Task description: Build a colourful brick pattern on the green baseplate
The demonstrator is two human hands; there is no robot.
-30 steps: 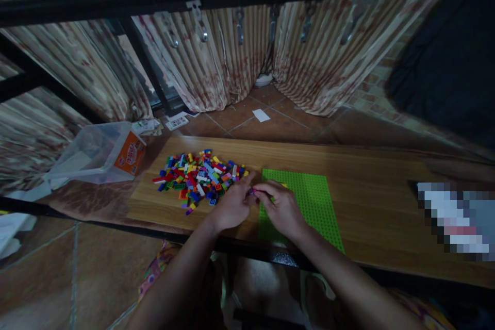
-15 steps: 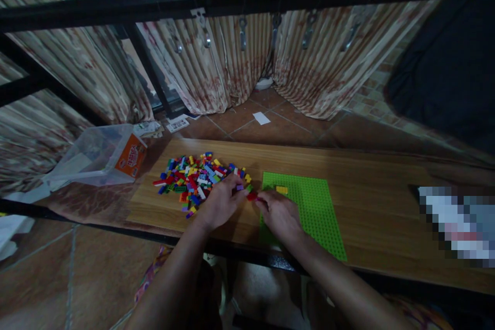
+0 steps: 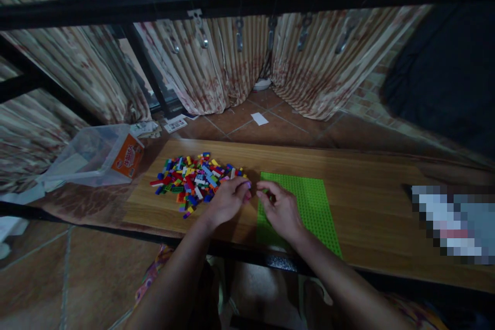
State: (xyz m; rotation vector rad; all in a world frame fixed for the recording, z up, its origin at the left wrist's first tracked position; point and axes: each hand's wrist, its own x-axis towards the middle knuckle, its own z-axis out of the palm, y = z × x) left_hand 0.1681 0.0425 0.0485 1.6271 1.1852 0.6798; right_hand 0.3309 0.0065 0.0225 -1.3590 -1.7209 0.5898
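Note:
My left hand (image 3: 229, 200) is closed in a pinch on a small purple brick (image 3: 248, 184), just right of the brick pile. Something pinkish shows below that brick, too blurred to name. Facing it across a small gap, my right hand (image 3: 281, 210) has its thumb and forefinger curved and apart, with nothing clear between their tips. It hovers over the left part of a green studded baseplate (image 3: 313, 209). The pile of loose coloured bricks (image 3: 199, 178) lies left of the plate, partly covered by my left hand.
The wooden tabletop (image 3: 371, 206) has a dark front edge. A clear plastic bin (image 3: 88, 160) with an orange label lies left of the table. Black metal bars (image 3: 216, 2) with hanging hooks cross above. A pixelated patch (image 3: 450, 227) covers something at the right.
My right thumb and forefinger have come apart, and the red piece at their tips no longer shows there. The yellow brick on the baseplate is now out of sight. The view has shifted slightly.

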